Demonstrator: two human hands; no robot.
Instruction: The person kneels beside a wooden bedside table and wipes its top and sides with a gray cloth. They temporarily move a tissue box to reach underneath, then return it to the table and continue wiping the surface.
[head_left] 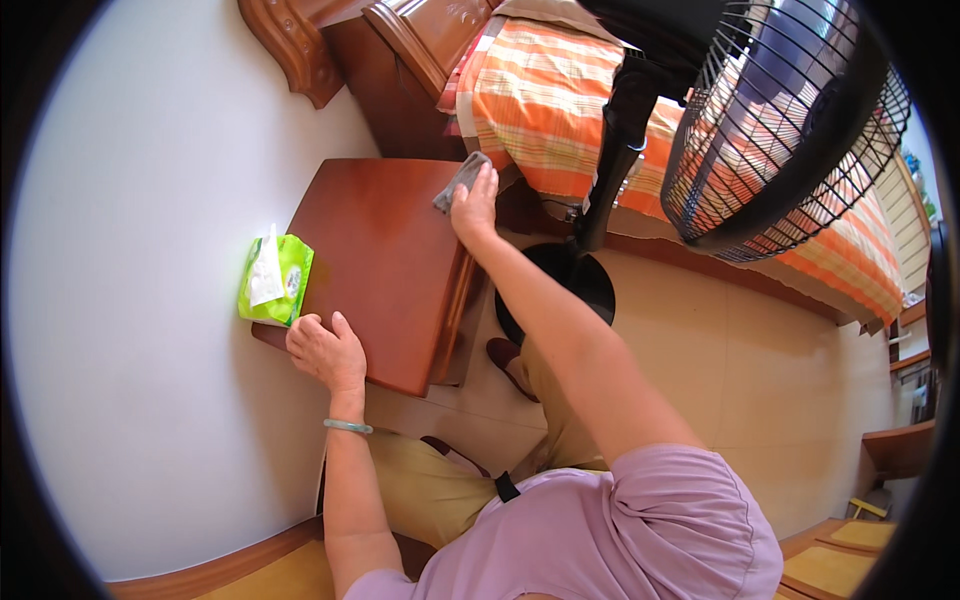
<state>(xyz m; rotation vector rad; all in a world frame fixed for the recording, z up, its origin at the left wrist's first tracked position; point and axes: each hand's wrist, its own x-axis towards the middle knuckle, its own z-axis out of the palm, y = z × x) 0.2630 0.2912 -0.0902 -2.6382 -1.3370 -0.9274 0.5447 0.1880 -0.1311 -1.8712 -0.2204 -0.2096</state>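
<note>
At the far right corner of a reddish-brown wooden nightstand (375, 240), my right hand (475, 210) holds a folded grey cloth (462, 184) against the top, fingers stretched along it. My left hand (328, 352) rests by the near left edge of the nightstand, its fingers loosely bent and the thumb apart, with nothing seen in it. Just beyond those fingers is a bright green tissue pack (290, 272), a white tissue sticking out of it. The pack sits on the nightstand's left side, against the wall. Whether my left fingertips touch it I cannot tell.
A white wall (150, 300) runs along the left. A black standing fan (775, 150) rises at the right, its round base (590, 285) on the tiled floor near my right forearm. Behind it is a bed with an orange checked cover (540, 100) and a carved wooden headboard (405, 50).
</note>
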